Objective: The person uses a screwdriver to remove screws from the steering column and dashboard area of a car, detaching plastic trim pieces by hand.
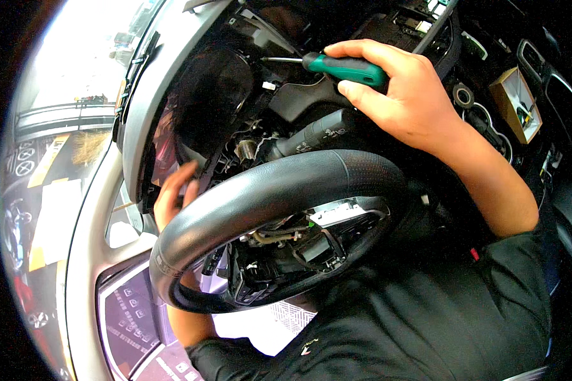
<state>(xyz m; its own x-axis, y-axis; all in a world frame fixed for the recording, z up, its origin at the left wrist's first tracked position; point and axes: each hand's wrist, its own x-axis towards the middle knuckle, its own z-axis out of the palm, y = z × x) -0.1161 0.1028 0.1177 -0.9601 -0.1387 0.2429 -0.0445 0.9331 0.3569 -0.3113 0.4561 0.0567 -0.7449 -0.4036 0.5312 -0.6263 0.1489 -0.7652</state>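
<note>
My right hand [403, 89] is closed around the green-and-black handle of a screwdriver [346, 68]. Its metal shaft points left, and the tip meets the dark trim at the upper right edge of the instrument cluster [215, 95]. Behind the left part of the steering wheel [267, 184], my left hand [175, 193] is beside the lower left edge of the cluster. Its fingers look apart and slightly bent, a little blurred, with nothing held that I can make out. The wheel rim hides part of my left forearm.
A stalk lever [314, 132] sticks out above the wheel, beside the opened steering column [246, 149]. The wheel's centre is uncovered, with wiring [273, 237] showing. On the right stands an open cardboard box [511, 105] with small items inside. The windshield pillar [89, 247] runs along the left.
</note>
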